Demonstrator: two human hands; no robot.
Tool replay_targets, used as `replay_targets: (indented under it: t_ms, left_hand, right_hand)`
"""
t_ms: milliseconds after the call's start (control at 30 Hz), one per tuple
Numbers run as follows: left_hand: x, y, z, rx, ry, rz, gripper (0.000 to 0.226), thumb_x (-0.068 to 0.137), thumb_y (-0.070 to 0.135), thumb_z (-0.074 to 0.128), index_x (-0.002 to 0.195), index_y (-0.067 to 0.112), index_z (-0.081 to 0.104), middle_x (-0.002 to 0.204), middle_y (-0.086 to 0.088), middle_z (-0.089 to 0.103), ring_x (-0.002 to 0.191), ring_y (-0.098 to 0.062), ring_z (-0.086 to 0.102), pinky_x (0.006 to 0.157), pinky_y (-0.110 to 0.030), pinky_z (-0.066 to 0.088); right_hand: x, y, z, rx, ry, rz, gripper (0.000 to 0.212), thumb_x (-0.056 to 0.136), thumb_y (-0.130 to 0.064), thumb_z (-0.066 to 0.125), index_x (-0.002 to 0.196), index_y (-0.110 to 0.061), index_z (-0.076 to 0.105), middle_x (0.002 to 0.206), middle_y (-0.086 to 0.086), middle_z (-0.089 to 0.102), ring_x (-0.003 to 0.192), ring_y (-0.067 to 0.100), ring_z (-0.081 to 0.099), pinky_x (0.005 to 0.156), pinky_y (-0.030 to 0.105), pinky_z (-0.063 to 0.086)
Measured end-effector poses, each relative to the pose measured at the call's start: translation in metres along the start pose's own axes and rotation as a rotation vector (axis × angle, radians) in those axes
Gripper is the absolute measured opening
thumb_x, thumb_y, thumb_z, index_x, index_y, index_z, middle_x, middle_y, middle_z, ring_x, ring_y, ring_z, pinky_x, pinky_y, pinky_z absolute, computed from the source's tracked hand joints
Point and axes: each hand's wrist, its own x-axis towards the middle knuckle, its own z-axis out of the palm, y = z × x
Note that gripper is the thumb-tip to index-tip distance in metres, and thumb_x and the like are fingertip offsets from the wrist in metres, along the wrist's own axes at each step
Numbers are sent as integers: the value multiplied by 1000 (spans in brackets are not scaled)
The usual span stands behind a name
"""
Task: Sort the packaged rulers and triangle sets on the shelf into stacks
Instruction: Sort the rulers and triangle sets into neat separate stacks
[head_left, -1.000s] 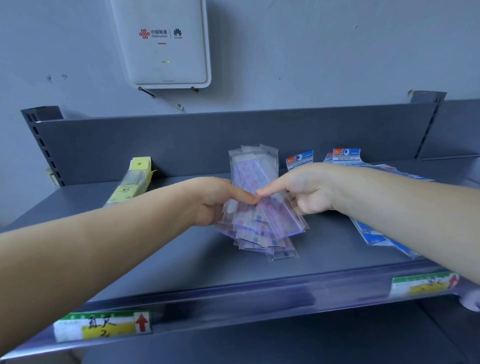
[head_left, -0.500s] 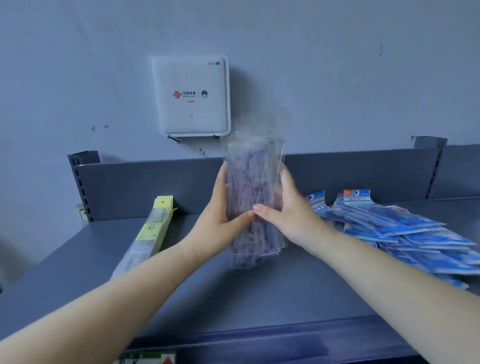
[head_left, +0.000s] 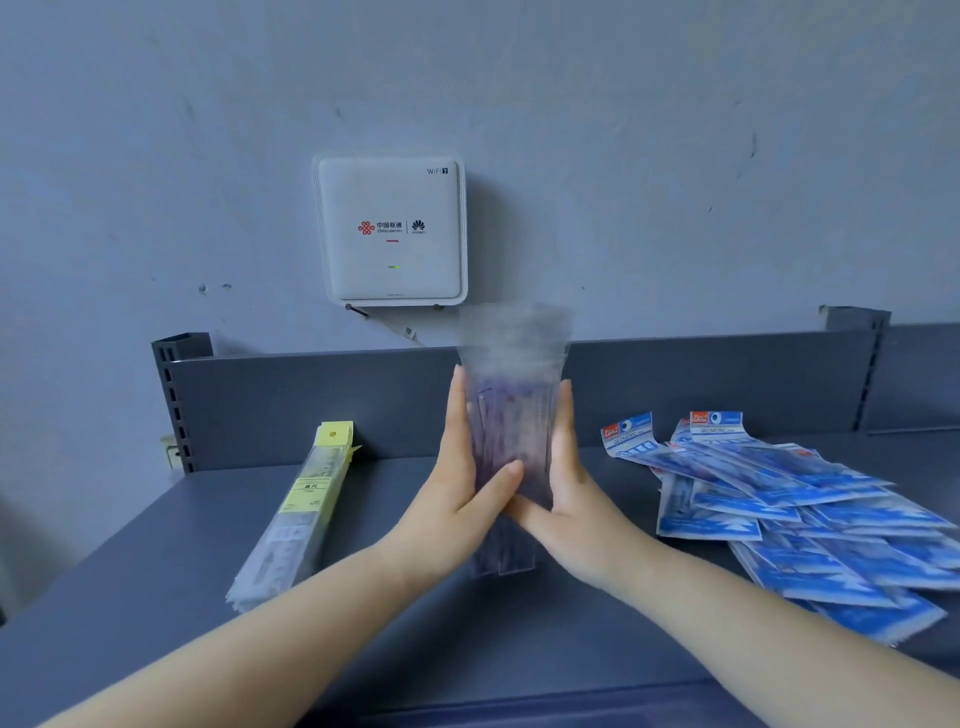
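A bundle of clear packets with purple print (head_left: 511, 426) stands upright on the grey shelf (head_left: 156, 613), its top blurred. My left hand (head_left: 454, 493) holds its left side, with the thumb lying across the front. My right hand (head_left: 569, 493) holds its right side, fingers pointing up. A stack of long ruler packets with yellow headers (head_left: 301, 512) lies to the left. A loose, fanned pile of blue triangle-set packets (head_left: 810, 512) lies to the right.
The shelf's upright back panel (head_left: 311, 405) runs behind everything, with slotted posts at both ends. A white WiFi box (head_left: 389, 231) hangs on the wall above. The shelf's front lip runs along the bottom of the view.
The purple packets were lifted from a fanned heap lying flat and gathered upright between both hands. Since half a second ago the bundle has dropped slightly and squared up.
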Motion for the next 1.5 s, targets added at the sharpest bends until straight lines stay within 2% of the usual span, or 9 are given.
replay_targets:
  t_ms: [200, 333, 433, 567, 800, 1000, 1200, 1367, 1500]
  left_hand:
    - [7, 4, -5, -67, -9, -118, 87, 95, 6, 50, 139, 44, -15, 140, 18, 39, 125, 9, 43, 102, -11, 37]
    - [6, 0, -17, -111, 23, -199, 67, 89, 10, 62, 144, 29, 30, 123, 0, 62, 115, -12, 59, 98, -31, 49]
    - [6, 2, -18, -243, 92, -272, 47, 84, 2, 66, 126, 18, 52, 121, -7, 64, 111, -24, 62, 90, -35, 54]
    - [3, 8, -22, -493, 122, -361, 52, 75, -1, 72, 122, 2, 51, 122, -17, 61, 104, -31, 64, 87, -42, 55]
    - [-17, 5, -44, -573, 151, -518, 43, 70, 10, 71, 111, -1, 60, 108, -17, 68, 99, -24, 67, 88, -35, 55]
    - [-35, 3, -73, -530, 499, -628, 50, 79, -5, 65, 121, 12, 45, 105, -13, 64, 84, -22, 66, 86, -34, 53]
    - [-49, 13, -81, 251, 353, -397, 83, 66, 17, 84, 130, 36, 36, 131, 11, 42, 122, -8, 41, 96, -27, 36]
    - [-22, 31, -71, 1088, -290, -92, 88, 70, 53, 73, 142, 36, 26, 143, 18, 34, 133, -10, 30, 107, -24, 23]
    - [3, 24, -52, 1308, -547, -214, 70, 76, 55, 67, 133, 30, 36, 120, 8, 58, 89, -15, 49, 75, -25, 37]
  right_hand:
    - [3, 2, -7, 51, -7, 82, 106, 88, -18, 64, 139, -45, -25, 145, -24, 34, 130, -11, 35, 107, 15, 29]
    - [2, 4, -8, 10, 3, 150, 78, 83, -13, 69, 141, -28, 20, 121, -20, 55, 110, -9, 53, 88, 5, 42]
    - [8, 0, -12, -65, -3, 160, 68, 77, -14, 76, 129, -27, 34, 116, -11, 61, 105, -3, 58, 92, 16, 46]
    - [18, -17, -29, -242, -183, 122, 71, 73, -19, 78, 132, -22, 38, 122, -5, 59, 112, 8, 58, 99, 33, 46]
    - [36, -43, -45, -673, -445, 128, 49, 73, -26, 75, 110, -28, 44, 99, -13, 59, 92, 11, 58, 76, 25, 48]
    - [38, -37, -40, -746, -530, 175, 47, 72, -26, 73, 110, -35, 45, 102, -11, 60, 89, 11, 57, 71, 24, 46]
    - [41, -37, -29, -922, -668, 187, 57, 73, -24, 71, 123, -26, 44, 85, -8, 61, 72, 8, 50, 75, 32, 46]
    - [41, -34, -25, -939, -649, 158, 53, 74, -23, 67, 123, -26, 45, 84, -7, 56, 73, 8, 50, 69, 30, 43]
    - [36, -28, -24, -914, -616, 166, 48, 74, -23, 68, 118, -23, 50, 98, -6, 57, 87, 16, 53, 72, 30, 45]
